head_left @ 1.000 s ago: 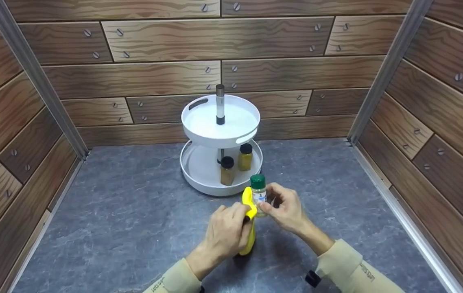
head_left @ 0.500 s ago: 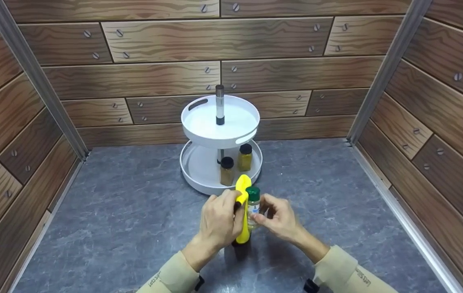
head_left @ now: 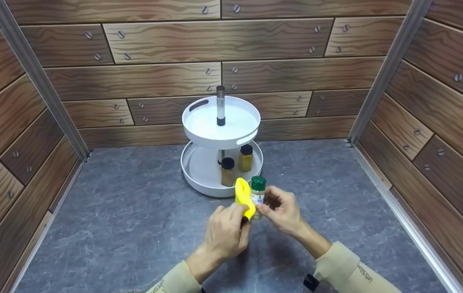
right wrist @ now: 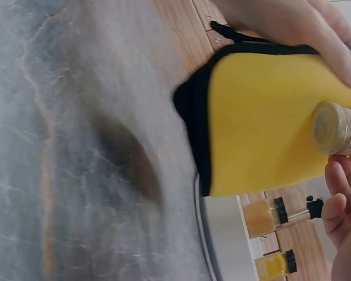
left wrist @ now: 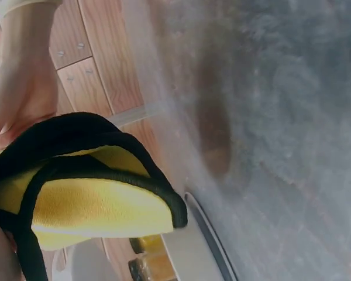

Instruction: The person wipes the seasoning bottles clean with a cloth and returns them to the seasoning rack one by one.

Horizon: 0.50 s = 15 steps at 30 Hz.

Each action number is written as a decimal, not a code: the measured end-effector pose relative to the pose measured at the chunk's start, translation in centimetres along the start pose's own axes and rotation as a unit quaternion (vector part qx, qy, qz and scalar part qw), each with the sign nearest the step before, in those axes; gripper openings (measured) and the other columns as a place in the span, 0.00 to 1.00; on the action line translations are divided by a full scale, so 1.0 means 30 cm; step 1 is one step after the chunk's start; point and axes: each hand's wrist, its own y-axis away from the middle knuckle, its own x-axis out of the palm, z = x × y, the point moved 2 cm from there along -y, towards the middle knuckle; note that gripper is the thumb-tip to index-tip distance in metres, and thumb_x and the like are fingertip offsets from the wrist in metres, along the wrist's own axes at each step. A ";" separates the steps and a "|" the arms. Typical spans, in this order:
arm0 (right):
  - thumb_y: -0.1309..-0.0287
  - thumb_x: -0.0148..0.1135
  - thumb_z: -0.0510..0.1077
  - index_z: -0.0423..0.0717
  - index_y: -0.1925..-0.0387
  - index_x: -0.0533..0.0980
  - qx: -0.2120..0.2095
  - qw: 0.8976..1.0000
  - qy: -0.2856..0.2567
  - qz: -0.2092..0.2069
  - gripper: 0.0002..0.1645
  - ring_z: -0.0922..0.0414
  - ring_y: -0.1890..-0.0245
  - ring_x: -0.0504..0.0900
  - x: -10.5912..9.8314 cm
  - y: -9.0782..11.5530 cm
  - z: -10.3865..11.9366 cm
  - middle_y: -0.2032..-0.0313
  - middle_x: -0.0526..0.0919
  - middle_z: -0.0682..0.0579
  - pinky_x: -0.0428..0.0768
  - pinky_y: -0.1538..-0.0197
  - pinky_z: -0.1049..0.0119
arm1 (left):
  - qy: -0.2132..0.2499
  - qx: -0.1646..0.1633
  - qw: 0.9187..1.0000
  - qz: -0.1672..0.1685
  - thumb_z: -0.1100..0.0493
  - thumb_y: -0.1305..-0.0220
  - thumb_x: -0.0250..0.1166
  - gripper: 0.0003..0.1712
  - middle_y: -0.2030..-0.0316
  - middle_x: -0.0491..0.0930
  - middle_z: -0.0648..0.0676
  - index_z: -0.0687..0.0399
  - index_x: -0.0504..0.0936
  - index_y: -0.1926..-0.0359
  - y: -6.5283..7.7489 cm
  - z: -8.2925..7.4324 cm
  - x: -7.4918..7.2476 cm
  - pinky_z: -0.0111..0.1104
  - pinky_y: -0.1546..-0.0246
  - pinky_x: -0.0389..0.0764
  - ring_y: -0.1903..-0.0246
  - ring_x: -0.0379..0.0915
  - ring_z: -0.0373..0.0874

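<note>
My left hand (head_left: 226,228) grips a folded yellow cleaning cloth (head_left: 243,194) with black edging, held up against the left side of a small spice jar. This clear jar (head_left: 258,185) has a green cap and a printed label. My right hand (head_left: 283,209) pinches the jar near its lower part, cap upward, above the table. In the right wrist view the jar's round base (right wrist: 327,129) faces the camera, with the cloth (right wrist: 263,117) spread behind it. From the left wrist view, the cloth (left wrist: 99,205) hangs in loose folds and the jar is hidden.
A white two-tier round tray stand (head_left: 199,185) stands just beyond my hands. Its lower tier bears two black-capped spice jars, one brownish (head_left: 227,173) and one yellow (head_left: 245,158). Wood-patterned walls (head_left: 166,40) enclose the grey marbled table (head_left: 134,228) at the back and sides.
Both hands, with cloth and jar, dipped toward me and then came back up and forward. The cloth's lower part, seen hanging below my left hand before, is now out of sight in the head view.
</note>
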 end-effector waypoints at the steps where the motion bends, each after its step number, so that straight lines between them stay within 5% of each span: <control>1: 0.39 0.72 0.27 0.37 0.54 0.87 0.001 1.000 -0.001 -0.004 0.12 0.68 0.74 0.81 -0.003 -0.007 0.003 0.70 0.90 0.40 0.78 0.76 0.72 | -0.003 0.004 1.000 0.001 0.58 0.44 0.73 0.16 0.71 0.81 0.48 0.55 0.83 0.55 0.005 -0.002 0.001 0.34 0.74 0.68 0.80 0.72 0.42; 8: 0.38 0.72 0.29 0.36 0.52 0.87 0.018 0.999 0.016 -0.021 0.13 0.65 0.73 0.85 -0.023 -0.043 0.018 0.66 0.93 0.41 0.83 0.71 0.73 | -0.018 0.016 1.000 0.001 0.58 0.44 0.71 0.15 0.73 0.78 0.47 0.54 0.83 0.55 0.012 -0.004 -0.004 0.33 0.74 0.68 0.80 0.72 0.42; 15: 0.38 0.74 0.30 0.41 0.53 0.88 0.023 0.999 0.036 -0.021 0.12 0.65 0.74 0.83 -0.040 -0.034 0.010 0.68 0.91 0.45 0.82 0.73 0.70 | -0.019 0.021 0.999 -0.040 0.58 0.40 0.70 0.13 0.72 0.79 0.48 0.56 0.84 0.54 0.007 0.019 -0.016 0.34 0.74 0.69 0.79 0.75 0.43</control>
